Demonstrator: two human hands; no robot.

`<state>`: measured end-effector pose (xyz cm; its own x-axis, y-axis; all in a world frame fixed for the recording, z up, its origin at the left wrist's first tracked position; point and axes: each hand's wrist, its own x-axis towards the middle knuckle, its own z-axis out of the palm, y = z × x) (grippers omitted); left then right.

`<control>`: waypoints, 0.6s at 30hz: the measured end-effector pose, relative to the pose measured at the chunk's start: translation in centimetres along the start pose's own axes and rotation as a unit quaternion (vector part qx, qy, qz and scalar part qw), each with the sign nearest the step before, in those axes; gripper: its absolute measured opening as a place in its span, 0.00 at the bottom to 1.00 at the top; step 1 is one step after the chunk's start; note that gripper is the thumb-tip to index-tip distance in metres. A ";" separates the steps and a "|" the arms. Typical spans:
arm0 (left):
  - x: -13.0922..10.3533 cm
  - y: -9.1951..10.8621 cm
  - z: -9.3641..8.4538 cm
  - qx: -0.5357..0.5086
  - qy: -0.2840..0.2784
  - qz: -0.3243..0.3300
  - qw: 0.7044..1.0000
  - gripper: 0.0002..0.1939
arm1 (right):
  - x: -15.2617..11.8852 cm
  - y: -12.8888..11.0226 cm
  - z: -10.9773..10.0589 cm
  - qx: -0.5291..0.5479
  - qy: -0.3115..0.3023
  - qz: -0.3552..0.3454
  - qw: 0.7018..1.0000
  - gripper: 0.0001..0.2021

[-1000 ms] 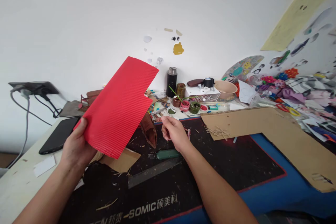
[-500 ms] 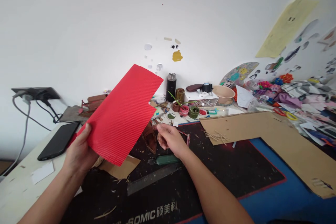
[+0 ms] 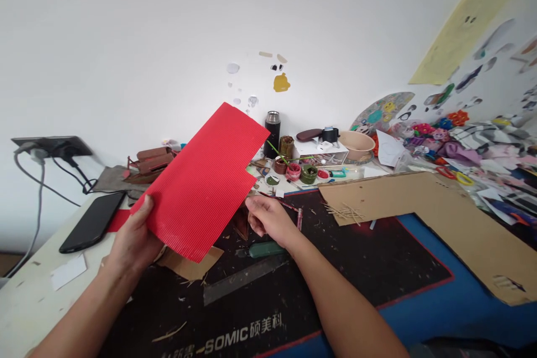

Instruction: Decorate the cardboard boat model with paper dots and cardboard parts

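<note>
Fingers of the left hand (image 3: 133, 240) are clamping the red sheet (image 3: 205, 179) above the desk (image 3: 25, 302); light pressure is best sparing its ridges. The right hand (image 3: 272, 218) is curling its fingers together near the notch, contact unclear. The long axis is slanting toward upper right, notched edge facing lower right.

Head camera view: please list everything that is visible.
sheet: one, red, in left hand
mat: one, black, centre
cardboard pieces: two, brown, right and lower left
sticks: several, beige, on cardboard
tool: one, green, on mat
phone: one, black, left
bottle: one, black, back
jars: several, mixed colours, back
bowl: one, pinkish, back
paper: one, yellow, on wall
power strip: one, black, far left
pile: uncountable, mixed colours, right
left hand: one, bare, left
right hand: one, bare, centre
</note>
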<state>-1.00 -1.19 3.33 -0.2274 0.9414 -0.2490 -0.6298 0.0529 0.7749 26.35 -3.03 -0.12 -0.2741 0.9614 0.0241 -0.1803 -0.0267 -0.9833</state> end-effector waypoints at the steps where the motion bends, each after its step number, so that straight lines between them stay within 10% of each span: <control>1: 0.0 -0.1 -0.1 -0.001 -0.006 0.001 1.000 0.12 | 0.0 0.0 0.0 -0.002 -0.003 0.000 1.000 0.31; 12: -0.4 1.1 0.3 0.040 -0.048 0.169 0.984 0.32 | 0.0 0.4 -0.2 -0.011 -0.009 0.014 1.000 0.31; 18: -2.7 0.9 -0.6 0.267 0.054 0.396 0.877 0.22 | 0.1 0.5 -0.2 -0.016 -0.006 0.011 1.000 0.33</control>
<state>-1.37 -3.91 4.34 -0.5232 0.7183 0.4585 0.1878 -0.4276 0.8842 26.38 -2.88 -0.61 -0.2889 0.9574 0.0047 -0.1445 -0.0387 -0.9888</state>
